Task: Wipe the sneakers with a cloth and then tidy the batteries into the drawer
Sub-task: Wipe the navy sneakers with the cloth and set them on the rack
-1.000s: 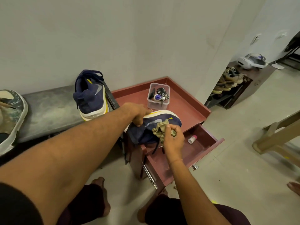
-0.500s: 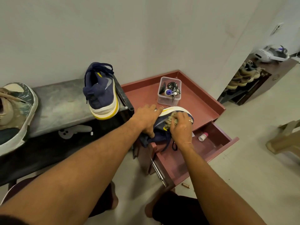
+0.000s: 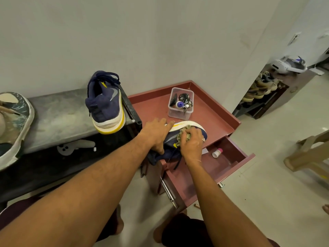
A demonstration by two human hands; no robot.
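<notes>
Status: wiping stage under way. My estimate is under half done, and the battery stage looks not yet started.

A worn shoe [image 3: 12, 125] sits at the left end of the grey worktop [image 3: 58, 118]; it is not part of the pair. The first sneaker [image 3: 105, 102], navy with a white-yellow sole, stands on end at that worktop's right edge against the wall. I cannot tell whether it has been wiped.

The second sneaker [image 3: 188, 124] lies on its side at the front edge of the cabinet top [image 3: 153, 107]. The left hand [image 3: 156, 134] grips its heel end and steadies it. The right hand [image 3: 193, 145] clutches the bunched cloth [image 3: 183, 135] and presses it to the navy upper.

Batteries: none seen for certain. The contents of a clear box [image 3: 180, 104] toward the back of the cabinet top are too small to identify. A small copper cylinder [image 3: 196, 205] on the floor by the cabinet's front corner may be a battery. The drawer [image 3: 231, 157] is pulled out and holds a small bottle [image 3: 217, 153].

Room: plain grey wall and pale floor. At far right is a shoe rack [image 3: 261, 90] with a white headset [image 3: 288, 65] on top.
</notes>
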